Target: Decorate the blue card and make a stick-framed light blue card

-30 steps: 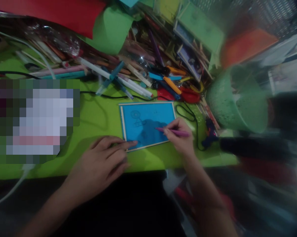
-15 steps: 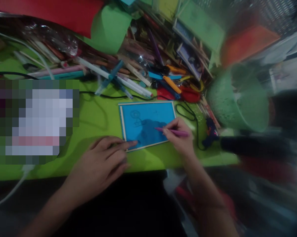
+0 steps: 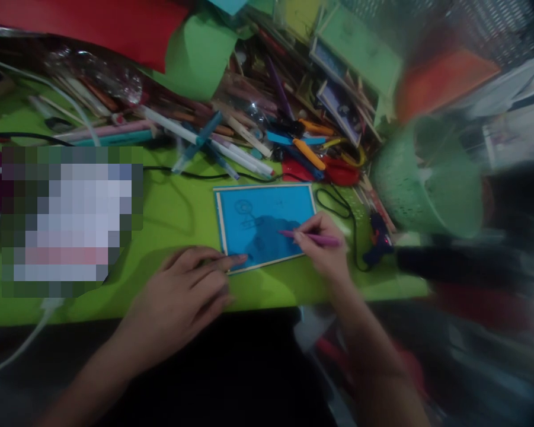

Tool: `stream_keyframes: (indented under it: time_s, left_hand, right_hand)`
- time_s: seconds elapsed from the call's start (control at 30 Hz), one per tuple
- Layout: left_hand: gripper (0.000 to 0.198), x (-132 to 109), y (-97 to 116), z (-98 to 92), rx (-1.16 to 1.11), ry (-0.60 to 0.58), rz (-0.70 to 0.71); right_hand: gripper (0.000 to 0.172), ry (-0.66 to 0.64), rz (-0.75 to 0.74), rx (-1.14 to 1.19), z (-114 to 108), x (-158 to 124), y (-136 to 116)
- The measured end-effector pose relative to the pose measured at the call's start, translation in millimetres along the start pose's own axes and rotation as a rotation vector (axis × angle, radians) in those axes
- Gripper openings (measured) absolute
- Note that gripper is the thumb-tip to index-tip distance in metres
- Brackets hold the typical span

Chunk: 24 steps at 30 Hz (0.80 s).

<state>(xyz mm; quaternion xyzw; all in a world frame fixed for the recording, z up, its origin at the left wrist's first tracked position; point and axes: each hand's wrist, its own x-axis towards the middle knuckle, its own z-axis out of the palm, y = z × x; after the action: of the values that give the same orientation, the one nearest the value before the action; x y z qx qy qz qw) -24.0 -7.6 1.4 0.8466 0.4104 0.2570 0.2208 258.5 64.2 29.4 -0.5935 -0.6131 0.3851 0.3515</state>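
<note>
A blue card [image 3: 267, 204] edged with thin pale wooden strips lies flat on the green tabletop, with faint dark line drawings on it. My right hand [image 3: 324, 243] pinches a pink pen [image 3: 322, 239], its tip at or just over the middle of the card; contact is hard to tell. At the card's lower left corner, my left hand [image 3: 193, 284] rests with its index finger stretched over the frame onto the blue surface. Its other fingers are loosely bent on the tabletop and hold nothing.
Behind the card are markers [image 3: 244, 157], orange-handled scissors [image 3: 309, 153] and a heap of sticks. A green basket [image 3: 427, 178] and a dark blue glue gun [image 3: 377, 237] stand to the right. A blurred-out device [image 3: 71, 219] with a white cable lies left. The table's front edge is near.
The view has shifted very slightly. Both hands, the pen and the card keep practically the same places.
</note>
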Motion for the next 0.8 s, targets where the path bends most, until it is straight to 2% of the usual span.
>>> stream_keyframes:
  time_s: [0.3,0.8]
  left_hand:
    - [0.016,-0.8,0.4,0.9,-0.005,0.004,-0.013]
    - [0.015,1.3,0.6,-0.2,0.005,0.003,0.022]
  right_hand:
    - [0.021,0.013,-0.009,0.066,-2.7,-0.1,3.3]
    - [0.014,-0.049,-0.018,0.098,-2.2,-2.4,-0.4]
